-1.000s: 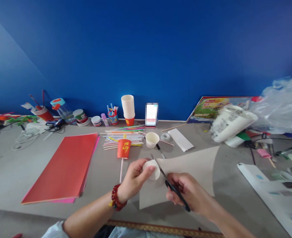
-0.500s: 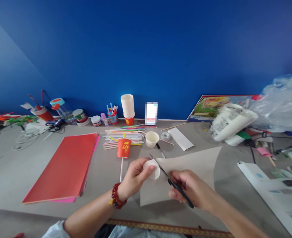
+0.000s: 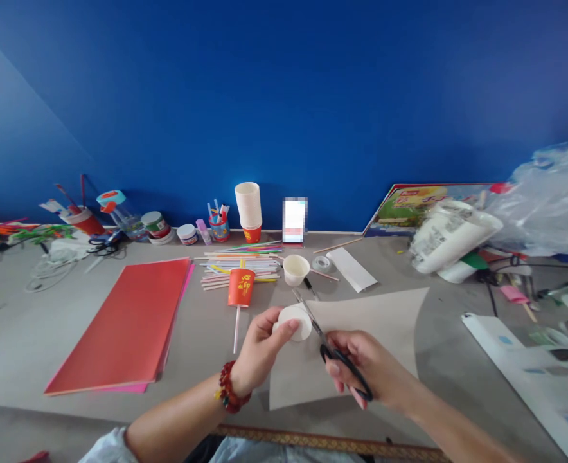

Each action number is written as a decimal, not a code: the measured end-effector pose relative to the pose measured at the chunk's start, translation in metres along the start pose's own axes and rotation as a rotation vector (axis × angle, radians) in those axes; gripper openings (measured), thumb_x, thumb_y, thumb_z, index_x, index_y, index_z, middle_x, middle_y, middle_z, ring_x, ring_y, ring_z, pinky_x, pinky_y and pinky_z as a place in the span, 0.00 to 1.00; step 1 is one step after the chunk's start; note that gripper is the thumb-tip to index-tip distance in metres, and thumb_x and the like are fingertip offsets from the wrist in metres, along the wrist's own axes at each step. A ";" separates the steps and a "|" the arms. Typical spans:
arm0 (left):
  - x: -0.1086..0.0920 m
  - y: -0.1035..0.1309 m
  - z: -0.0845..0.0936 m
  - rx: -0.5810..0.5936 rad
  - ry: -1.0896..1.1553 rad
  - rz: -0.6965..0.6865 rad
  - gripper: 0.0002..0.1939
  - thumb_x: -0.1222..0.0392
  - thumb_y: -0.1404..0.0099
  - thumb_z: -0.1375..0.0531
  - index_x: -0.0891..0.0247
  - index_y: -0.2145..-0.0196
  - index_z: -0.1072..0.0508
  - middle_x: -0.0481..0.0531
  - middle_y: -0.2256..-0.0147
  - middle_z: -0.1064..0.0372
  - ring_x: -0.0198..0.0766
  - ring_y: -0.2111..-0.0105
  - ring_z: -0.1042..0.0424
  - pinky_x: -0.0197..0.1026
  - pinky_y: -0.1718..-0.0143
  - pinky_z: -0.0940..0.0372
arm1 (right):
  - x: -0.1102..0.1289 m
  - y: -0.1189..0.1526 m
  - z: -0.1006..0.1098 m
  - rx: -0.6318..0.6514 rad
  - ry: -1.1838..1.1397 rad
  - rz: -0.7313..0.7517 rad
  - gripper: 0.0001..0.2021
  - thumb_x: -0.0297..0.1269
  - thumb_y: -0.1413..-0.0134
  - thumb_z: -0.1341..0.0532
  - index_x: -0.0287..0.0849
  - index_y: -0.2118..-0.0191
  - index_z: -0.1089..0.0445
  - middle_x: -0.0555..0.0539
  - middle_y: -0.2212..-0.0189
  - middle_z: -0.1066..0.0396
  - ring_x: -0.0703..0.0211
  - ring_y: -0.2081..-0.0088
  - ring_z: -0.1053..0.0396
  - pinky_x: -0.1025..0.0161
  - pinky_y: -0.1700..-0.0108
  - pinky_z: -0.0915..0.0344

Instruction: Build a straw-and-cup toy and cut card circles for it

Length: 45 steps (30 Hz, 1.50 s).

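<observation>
My left hand (image 3: 265, 341) pinches a round white paper disc (image 3: 299, 323) between thumb and fingers. In my right hand (image 3: 356, 363) is a pair of black-handled scissors (image 3: 317, 325), its blades slightly parted and beside the disc's right edge. Whether the blades touch the disc I cannot tell. Beneath both hands lies a large pale sheet of paper (image 3: 380, 321), curling at its right side. A red paper cup (image 3: 241, 287) stands upside down to the left, with a straw (image 3: 236, 331) reaching from it towards me. Behind the hands is a white paper cup (image 3: 296, 270).
Red paper sheets (image 3: 124, 328) lie stacked at left. Loose straws (image 3: 240, 265), a tape roll (image 3: 321, 263) and a white paper strip (image 3: 352, 269) are farther back. Stacked cups (image 3: 248, 206) and a phone (image 3: 294, 220) stand by the blue wall. A white power strip (image 3: 520, 379) lies at right.
The scissors' handles have spread and the blades have parted a little. The disc has tilted and shifted slightly upwards in my left hand.
</observation>
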State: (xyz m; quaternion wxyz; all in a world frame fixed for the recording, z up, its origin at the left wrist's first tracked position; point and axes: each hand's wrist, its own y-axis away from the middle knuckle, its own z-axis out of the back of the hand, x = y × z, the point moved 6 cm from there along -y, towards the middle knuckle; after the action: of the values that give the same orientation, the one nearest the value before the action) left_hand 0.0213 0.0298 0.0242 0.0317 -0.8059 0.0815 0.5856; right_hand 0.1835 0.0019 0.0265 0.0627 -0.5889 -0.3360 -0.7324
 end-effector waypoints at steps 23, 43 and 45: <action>-0.012 -0.004 -0.005 0.134 -0.200 -0.051 0.14 0.51 0.35 0.39 0.66 0.68 0.25 0.48 0.72 0.33 0.32 0.71 0.40 0.33 0.68 0.42 | 0.018 -0.004 0.027 -0.018 0.401 0.086 0.19 0.44 0.49 0.34 0.42 0.75 0.45 0.56 0.78 0.47 0.66 0.75 0.51 0.68 0.75 0.54; -0.012 -0.003 -0.006 0.134 -0.235 -0.028 0.18 0.46 0.36 0.39 0.66 0.68 0.25 0.49 0.73 0.32 0.34 0.72 0.39 0.35 0.69 0.41 | 0.025 -0.001 0.029 0.039 0.287 0.016 0.22 0.52 0.52 0.32 0.43 0.77 0.41 0.54 0.82 0.38 0.65 0.78 0.43 0.68 0.77 0.47; -0.012 -0.004 -0.006 0.134 -0.228 -0.024 0.17 0.47 0.36 0.39 0.66 0.68 0.25 0.49 0.73 0.32 0.34 0.72 0.39 0.34 0.69 0.42 | 0.026 -0.001 0.029 0.033 0.303 0.031 0.22 0.52 0.52 0.32 0.43 0.77 0.42 0.55 0.83 0.39 0.66 0.78 0.44 0.68 0.77 0.49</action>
State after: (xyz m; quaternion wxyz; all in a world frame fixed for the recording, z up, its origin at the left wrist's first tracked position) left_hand 0.0240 0.0339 0.0372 0.1017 -0.7310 0.1067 0.6663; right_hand 0.1996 0.0269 0.0517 0.1337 -0.4758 -0.3258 -0.8060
